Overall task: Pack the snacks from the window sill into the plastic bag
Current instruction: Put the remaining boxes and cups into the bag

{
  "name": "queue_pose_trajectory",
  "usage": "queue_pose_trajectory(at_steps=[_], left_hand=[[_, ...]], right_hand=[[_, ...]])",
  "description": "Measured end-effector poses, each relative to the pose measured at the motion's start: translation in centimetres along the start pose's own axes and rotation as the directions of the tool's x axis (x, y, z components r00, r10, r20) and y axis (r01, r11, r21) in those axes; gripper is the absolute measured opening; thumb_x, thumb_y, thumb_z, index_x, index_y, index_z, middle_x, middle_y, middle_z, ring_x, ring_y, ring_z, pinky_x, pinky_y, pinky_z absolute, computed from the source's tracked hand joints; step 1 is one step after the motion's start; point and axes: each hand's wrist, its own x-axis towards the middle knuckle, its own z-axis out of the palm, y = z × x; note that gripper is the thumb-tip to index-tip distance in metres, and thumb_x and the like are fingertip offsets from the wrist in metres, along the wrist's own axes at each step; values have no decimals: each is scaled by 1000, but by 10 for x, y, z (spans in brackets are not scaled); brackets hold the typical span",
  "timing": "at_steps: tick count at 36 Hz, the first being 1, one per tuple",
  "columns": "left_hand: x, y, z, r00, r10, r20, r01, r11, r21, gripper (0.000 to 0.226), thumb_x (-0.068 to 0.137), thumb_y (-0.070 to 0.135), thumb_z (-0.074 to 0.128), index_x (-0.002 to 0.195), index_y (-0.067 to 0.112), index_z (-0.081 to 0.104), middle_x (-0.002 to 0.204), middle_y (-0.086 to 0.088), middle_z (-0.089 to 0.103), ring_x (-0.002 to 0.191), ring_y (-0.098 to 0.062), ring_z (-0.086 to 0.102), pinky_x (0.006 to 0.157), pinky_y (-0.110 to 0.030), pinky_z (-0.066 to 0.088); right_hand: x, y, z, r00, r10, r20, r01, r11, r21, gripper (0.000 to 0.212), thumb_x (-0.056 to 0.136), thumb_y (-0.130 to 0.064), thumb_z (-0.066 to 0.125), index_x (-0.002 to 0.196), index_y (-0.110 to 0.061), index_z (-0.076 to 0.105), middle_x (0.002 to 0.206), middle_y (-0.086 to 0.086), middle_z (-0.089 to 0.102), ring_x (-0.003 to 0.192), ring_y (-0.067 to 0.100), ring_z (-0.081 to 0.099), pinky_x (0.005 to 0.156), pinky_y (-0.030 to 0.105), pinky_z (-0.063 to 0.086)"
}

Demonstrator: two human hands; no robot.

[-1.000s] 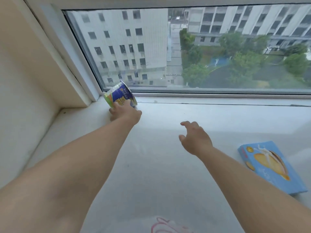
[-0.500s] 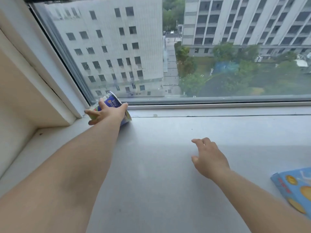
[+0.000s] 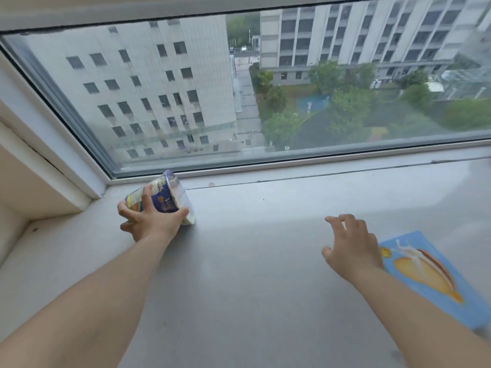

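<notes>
A blue and yellow snack cup [image 3: 164,197] with a clear lid lies tilted near the left corner of the grey window sill [image 3: 252,261]. My left hand [image 3: 150,223] grips it from the near side, fingers and thumb curled round its wall. A flat blue snack box [image 3: 435,277] printed with a bread roll lies on the sill at the right. My right hand [image 3: 350,247] hovers just left of that box, fingers spread and holding nothing. The plastic bag is out of view.
The window pane [image 3: 265,88] and its frame close off the far side of the sill. A cream wall reveal [image 3: 34,187] bounds the left corner.
My left hand has wrapped round the cup and drawn it a little away from the window corner. My right hand has shifted right, close to the blue box. The camera has tilted.
</notes>
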Motion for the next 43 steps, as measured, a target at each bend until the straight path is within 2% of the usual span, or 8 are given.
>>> queue_pose_trajectory(at_steps=[6, 12, 17, 24, 28, 34, 39, 43], left_hand=[[-40, 22, -6, 976, 49, 212, -63, 996, 59, 85, 71, 41, 72, 141, 47, 25, 146, -6, 5, 119, -41, 32, 102, -38, 34], [-74, 50, -2, 907, 101, 409, -179, 971, 157, 84, 71, 47, 73, 141, 49, 26, 147, -9, 7, 123, -42, 33, 109, -37, 29], [-92, 55, 0, 864, 106, 492, -217, 960, 175, 87, 66, 48, 74, 139, 52, 27, 146, -7, 7, 125, -40, 33, 106, -35, 33], [-113, 44, -3, 874, 102, 474, -221, 954, 202, 98, 51, 51, 70, 138, 52, 25, 148, -9, 5, 126, -41, 32, 109, -37, 29], [-132, 39, -3, 899, 53, 435, -165, 961, 224, 94, 67, 45, 76, 142, 50, 19, 140, -17, 15, 122, -40, 34, 107, -37, 30], [-172, 35, -20, 887, -52, 459, -85, 958, 273, 91, 69, 47, 70, 144, 49, 18, 127, -17, 28, 111, -37, 43, 95, -33, 39], [-204, 41, -53, 882, 76, 465, -226, 934, 277, 89, 65, 53, 72, 141, 50, 27, 127, -15, 34, 113, -34, 44, 99, -34, 39], [-221, 55, -98, 877, 203, 436, -276, 955, 110, 89, 64, 47, 75, 140, 50, 29, 133, -11, 29, 120, -34, 42, 98, -36, 44]], right_hand=[[-34, 69, 4, 946, 306, 107, -302, 952, -46, 94, 71, -68, 57, 147, -34, 11, 154, 5, 5, 142, 32, 6, 110, 52, 23], [-51, 109, 7, 873, 419, 251, -454, 885, 100, 118, 59, -70, 68, 148, -35, -2, 155, 7, -11, 141, 39, 4, 108, 58, 23], [-56, 127, 15, 861, 425, 279, -460, 885, 73, 124, 58, -73, 67, 147, -38, -12, 155, 7, -16, 142, 38, 3, 110, 52, 25], [-67, 121, 21, 887, 407, 218, -430, 900, 69, 114, 61, -67, 60, 148, -36, -6, 155, 6, -3, 130, 34, 27, 107, 43, 29], [-93, 103, 30, 889, 396, 228, -424, 902, 86, 110, 62, -66, 57, 148, -34, -4, 155, 7, -4, 128, 34, 28, 106, 43, 28], [-137, 99, 29, 904, 299, 306, -347, 931, 115, 113, 59, -70, 59, 148, -37, -4, 154, 4, -11, 127, 33, 27, 103, 42, 31], [-157, 100, -8, 907, 290, 304, -377, 880, 287, 107, 63, -68, 61, 147, -40, 2, 154, 3, -7, 127, 35, 32, 102, 43, 33], [-175, 103, -45, 920, 255, 297, -371, 811, 452, 103, 71, -64, 64, 148, -38, 0, 155, 4, -4, 129, 38, 31, 105, 45, 30]])
